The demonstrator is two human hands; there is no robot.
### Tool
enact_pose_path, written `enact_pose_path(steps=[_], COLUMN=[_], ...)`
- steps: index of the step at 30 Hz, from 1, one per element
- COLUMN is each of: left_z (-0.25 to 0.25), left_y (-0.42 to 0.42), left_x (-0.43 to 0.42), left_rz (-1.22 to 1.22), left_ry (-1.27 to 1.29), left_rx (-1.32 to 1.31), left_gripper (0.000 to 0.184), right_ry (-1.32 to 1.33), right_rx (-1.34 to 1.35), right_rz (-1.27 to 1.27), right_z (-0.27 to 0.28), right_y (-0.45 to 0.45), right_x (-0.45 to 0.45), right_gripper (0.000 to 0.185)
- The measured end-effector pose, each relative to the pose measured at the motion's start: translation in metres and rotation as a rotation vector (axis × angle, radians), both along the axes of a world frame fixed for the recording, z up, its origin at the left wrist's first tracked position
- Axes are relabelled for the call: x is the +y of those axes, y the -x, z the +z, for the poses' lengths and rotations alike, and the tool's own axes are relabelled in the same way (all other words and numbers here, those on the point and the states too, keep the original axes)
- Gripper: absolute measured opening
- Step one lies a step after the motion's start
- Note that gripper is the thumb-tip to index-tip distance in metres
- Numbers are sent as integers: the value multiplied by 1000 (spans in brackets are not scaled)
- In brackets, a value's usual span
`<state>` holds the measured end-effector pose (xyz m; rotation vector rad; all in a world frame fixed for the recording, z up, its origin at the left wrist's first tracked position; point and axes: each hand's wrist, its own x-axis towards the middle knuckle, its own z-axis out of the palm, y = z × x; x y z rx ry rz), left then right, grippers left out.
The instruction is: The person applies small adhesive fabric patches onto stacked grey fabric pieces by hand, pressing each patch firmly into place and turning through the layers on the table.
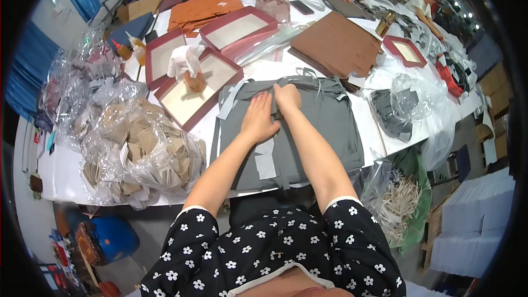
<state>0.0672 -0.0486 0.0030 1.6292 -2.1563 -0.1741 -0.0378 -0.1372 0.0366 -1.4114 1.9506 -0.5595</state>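
Note:
A broad stack of dark grey sheets (pixel 327 137), apparently leather or fabric, lies on the table in front of me. Resting flat on its top is my left hand (pixel 259 118), fingers stretched out. Right beside it, my right hand (pixel 287 98) is closed, its fingers curled down against the grey material. Whatever is in that hand is hidden beneath the fingers. A pale paper slip (pixel 265 164) lies on the stack below my left hand. Thin grey strips (pixel 311 75) curl at the stack's far edge.
To the left stand open maroon boxes (pixel 190 111) and plastic bags of tan pieces (pixel 146 143). Brown sheets (pixel 338 44) are piled beyond the grey stack, and orange-brown pieces (pixel 203 11) lie farther back. A bag of grey pieces (pixel 393 113) is at right. Other people sit across the table.

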Motion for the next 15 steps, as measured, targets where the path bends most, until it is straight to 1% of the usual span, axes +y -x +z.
enact_pose_path(steps=[1,2,5,6,9,12,15], left_z=[1,2,-3,-4,0,14,4], left_y=[1,3,5,6,9,14,11], left_x=[0,0,-1,-1,3,5,-3], left_rz=[-5,-10,8,20,113,129,164], left_ry=[11,21,28,29,26,-69,-40], left_rx=[18,34,51,51,2,-162,-61], left_gripper=[86,86,88,89,91,95,95], right_ry=[24,141,228,267,300,346,270], right_rx=[62,137,145,137,128,89,-169], right_rz=[27,2,-19,-26,36,114,287], right_z=[2,-3,1,-6,-24,-40,-39], right_y=[-4,-12,-19,-20,-11,4,30], right_x=[3,8,23,21,13,-2,-19], right_gripper=[52,50,45,40,38,32,30])
